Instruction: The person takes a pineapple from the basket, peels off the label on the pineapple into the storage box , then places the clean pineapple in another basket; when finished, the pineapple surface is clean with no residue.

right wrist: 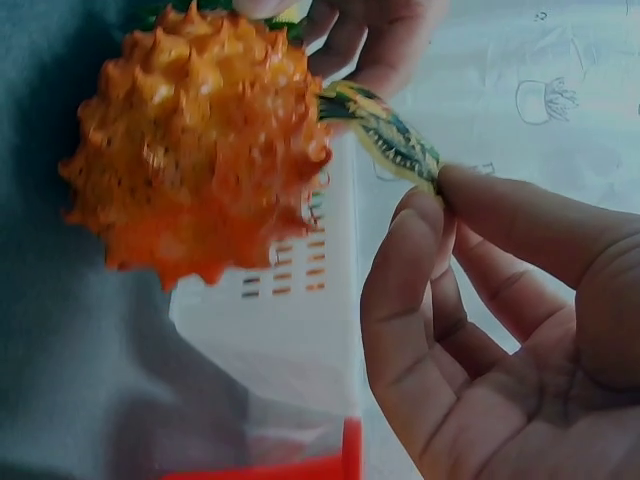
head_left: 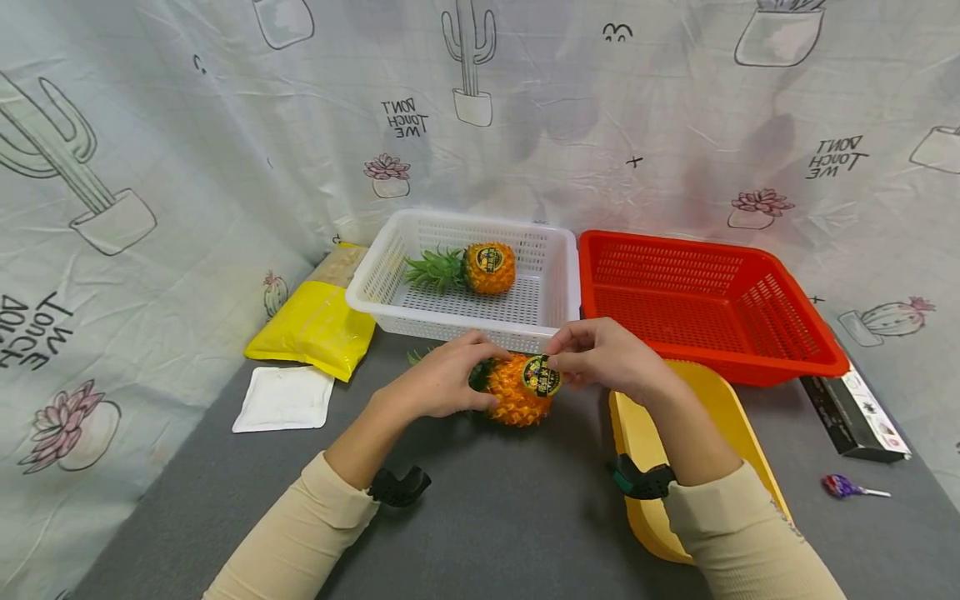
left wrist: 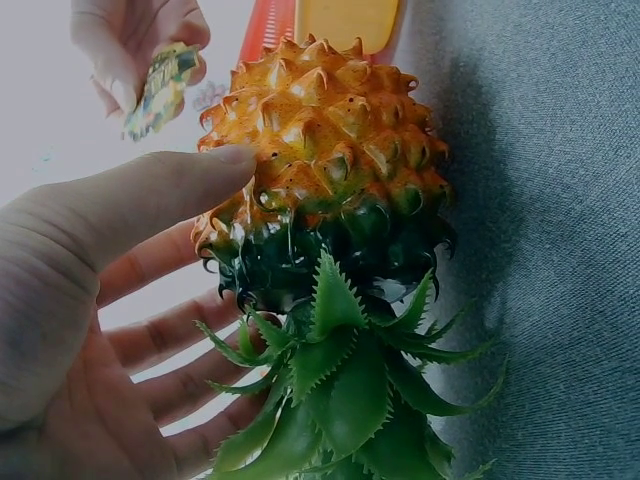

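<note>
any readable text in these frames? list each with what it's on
"DON'T TOUCH ME", mirrored: printed several times on the backdrop cloth.
Round label pinched by the right hand on the held pineapple: too small.
Label on the pineapple in the white basket: too small.
Black box: unreadable.

Orange pineapple (head_left: pixel 516 396) on its side, round label (head_left: pixel 542 375) half-peeled.

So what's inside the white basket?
One pineapple with a round label lies inside the white basket. The basket's near wall hides a strip of its floor.
</note>
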The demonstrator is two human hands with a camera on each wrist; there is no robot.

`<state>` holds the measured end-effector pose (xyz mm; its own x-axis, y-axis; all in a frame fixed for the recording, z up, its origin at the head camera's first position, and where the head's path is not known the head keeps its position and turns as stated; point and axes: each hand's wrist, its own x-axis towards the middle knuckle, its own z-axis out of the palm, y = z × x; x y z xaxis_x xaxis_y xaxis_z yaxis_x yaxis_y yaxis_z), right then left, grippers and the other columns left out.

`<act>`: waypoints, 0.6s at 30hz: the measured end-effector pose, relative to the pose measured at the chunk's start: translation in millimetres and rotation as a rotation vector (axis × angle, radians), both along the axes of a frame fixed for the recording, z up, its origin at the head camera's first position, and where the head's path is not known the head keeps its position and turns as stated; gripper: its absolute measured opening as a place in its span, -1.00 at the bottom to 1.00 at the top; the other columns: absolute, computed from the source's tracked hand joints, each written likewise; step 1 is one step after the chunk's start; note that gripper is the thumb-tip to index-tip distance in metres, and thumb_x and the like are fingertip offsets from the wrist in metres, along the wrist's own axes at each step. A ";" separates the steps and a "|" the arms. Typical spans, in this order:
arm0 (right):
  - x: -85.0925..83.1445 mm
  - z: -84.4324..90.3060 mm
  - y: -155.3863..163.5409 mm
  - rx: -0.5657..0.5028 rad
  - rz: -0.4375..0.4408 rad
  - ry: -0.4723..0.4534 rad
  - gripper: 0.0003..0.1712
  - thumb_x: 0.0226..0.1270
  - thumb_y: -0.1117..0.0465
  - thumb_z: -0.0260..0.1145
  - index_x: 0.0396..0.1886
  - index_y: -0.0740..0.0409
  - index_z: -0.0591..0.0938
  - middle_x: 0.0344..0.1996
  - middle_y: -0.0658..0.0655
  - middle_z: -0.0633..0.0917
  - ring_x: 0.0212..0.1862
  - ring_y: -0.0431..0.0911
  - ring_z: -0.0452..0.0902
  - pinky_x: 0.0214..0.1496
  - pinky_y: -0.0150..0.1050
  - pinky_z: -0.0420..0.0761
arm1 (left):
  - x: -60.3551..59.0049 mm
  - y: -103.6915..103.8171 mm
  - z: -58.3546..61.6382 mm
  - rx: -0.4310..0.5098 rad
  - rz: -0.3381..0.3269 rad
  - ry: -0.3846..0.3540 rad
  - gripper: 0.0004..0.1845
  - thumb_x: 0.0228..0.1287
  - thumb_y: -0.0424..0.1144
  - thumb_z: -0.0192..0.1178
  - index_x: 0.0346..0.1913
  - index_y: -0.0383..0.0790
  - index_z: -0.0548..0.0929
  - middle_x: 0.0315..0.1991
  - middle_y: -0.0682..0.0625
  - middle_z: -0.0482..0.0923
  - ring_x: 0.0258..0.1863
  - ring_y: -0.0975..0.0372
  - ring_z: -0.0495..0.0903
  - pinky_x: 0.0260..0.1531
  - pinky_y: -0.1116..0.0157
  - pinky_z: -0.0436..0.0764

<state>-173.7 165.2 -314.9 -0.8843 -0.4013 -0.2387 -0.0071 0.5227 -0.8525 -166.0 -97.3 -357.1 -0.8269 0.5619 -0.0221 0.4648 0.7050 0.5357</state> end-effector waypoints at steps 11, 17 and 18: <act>0.2 2.2 32.6 -0.010 0.010 -0.041 -0.70 0.40 0.15 0.42 -0.02 0.27 0.71 -0.14 0.24 0.73 -0.22 0.10 0.66 -0.10 -0.14 0.74 | 1.0 -0.1 1.0 -0.013 0.002 -0.009 -0.36 0.24 -0.12 0.46 0.39 -0.05 0.56 0.26 -0.05 0.49 0.23 0.07 0.53 0.25 0.01 0.53; -0.2 1.1 54.4 0.002 0.031 -0.054 -0.68 0.41 0.13 0.41 0.01 0.25 0.71 -0.18 0.23 0.72 -0.21 0.12 0.63 -0.11 -0.16 0.73 | 0.0 0.7 1.9 -0.017 0.002 -0.020 -0.36 0.25 -0.13 0.46 0.40 -0.04 0.55 0.28 -0.05 0.48 0.25 0.06 0.53 0.26 0.01 0.53; -0.7 1.2 57.8 0.000 0.034 -0.059 -0.68 0.41 0.13 0.41 0.01 0.26 0.71 -0.19 0.23 0.72 -0.20 0.13 0.63 -0.12 -0.17 0.73 | -0.1 0.5 2.0 -0.016 0.001 -0.022 -0.35 0.25 -0.13 0.46 0.40 -0.05 0.55 0.28 -0.05 0.48 0.25 0.06 0.53 0.26 0.01 0.53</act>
<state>-174.4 223.0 -313.8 -0.8548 -0.4305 -0.2896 0.0253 0.5229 -0.8520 -166.1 -96.9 -355.1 -0.8269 0.5602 -0.0493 0.4520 0.7142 0.5344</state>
